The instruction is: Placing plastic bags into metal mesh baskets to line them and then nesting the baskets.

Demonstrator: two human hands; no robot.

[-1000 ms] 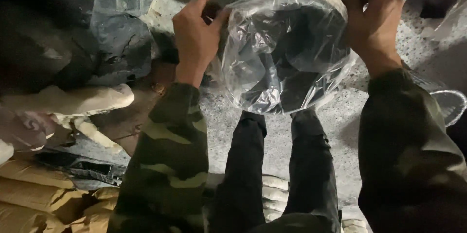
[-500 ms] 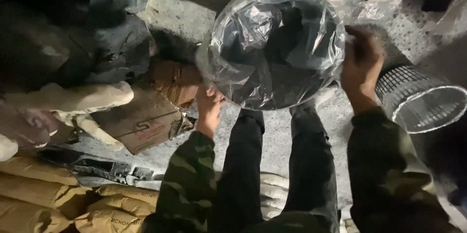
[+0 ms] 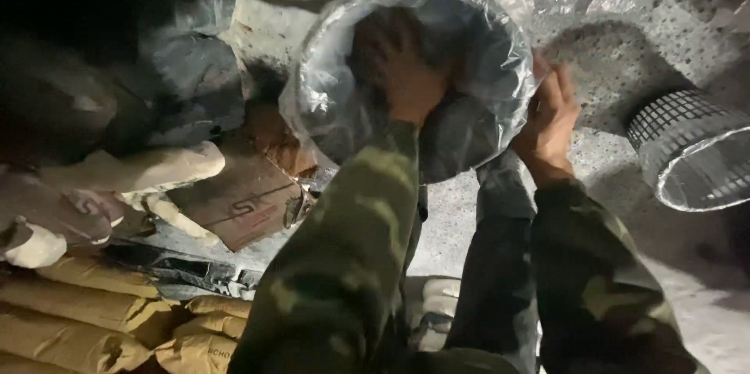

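A clear plastic bag [image 3: 476, 46] is held open in front of me, its mouth forming a round ring. My left hand [image 3: 402, 69] is pushed inside the bag, fingers spread against the plastic, the camouflage sleeve running down from it. My right hand [image 3: 547, 120] grips the bag's rim on the right side from outside. My dark trouser legs and pale shoes show below the bag.
A metal mesh basket lined with plastic [image 3: 691, 155] lies on the speckled concrete floor at right. A flattened cardboard piece [image 3: 242, 202] lies at centre left. Brown paper sacks [image 3: 86, 311] are stacked at lower left, dark plastic wrapped bundles [image 3: 180, 69] above them.
My left hand has gone from the bag's lower left rim to inside the bag. The right hand stays on the right rim. The bag mouth has stayed up and open.
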